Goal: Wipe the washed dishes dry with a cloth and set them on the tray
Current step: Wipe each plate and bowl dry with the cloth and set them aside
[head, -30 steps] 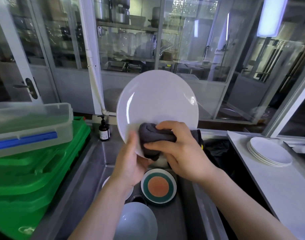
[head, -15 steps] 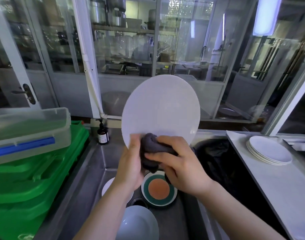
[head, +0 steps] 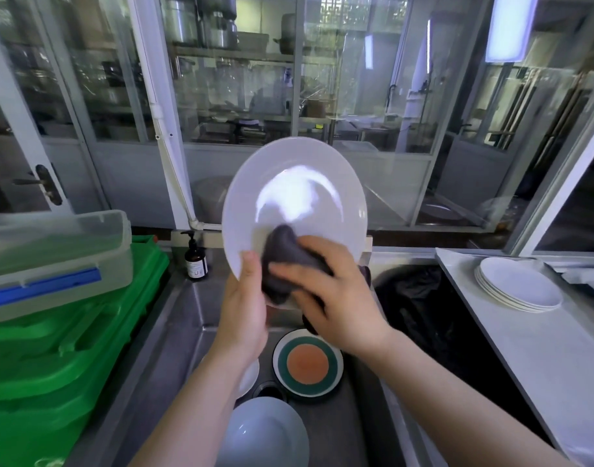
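Holding: white plate (head: pixel 293 200), raised nearly upright at the centre of the frame, above the sink (head: pixel 174 335).
Left hand (head: pixel 243 311): gripping the plate's lower left rim, thumb laid on the near face, fingers hidden behind the plate.
Right hand (head: pixel 336 294): fingers curled round a bunched dark grey cloth (head: pixel 285 261), pressing it against the lower part of the plate's near face; some blur around both hands.
Plate surface: glossy, bright glare patch across its middle.
Sink contents, lower centre: small dish with green ring and orange middle (head: pixel 307 364), lying flat just below the right hand; pale bowl (head: pixel 265 433) at the bottom edge; part of another white dish (head: pixel 250 379) showing behind the left forearm.
Right of frame: stack of white plates (head: pixel 519 284) resting on the grey worktop (head: pixel 541 358), well apart from the held plate.
Between sink and worktop: dark bin lined with a black bag (head: pixel 413 298).
Left of frame: stacked green crates (head: pixel 63 365), with a clear lidded box with a blue clip (head: pixel 52 261) on top.
Behind the sink, left of the plate: brown pump bottle (head: pixel 195 259), standing upright.
Background, upper frame: glass partitions with shelves of metal pots beyond.
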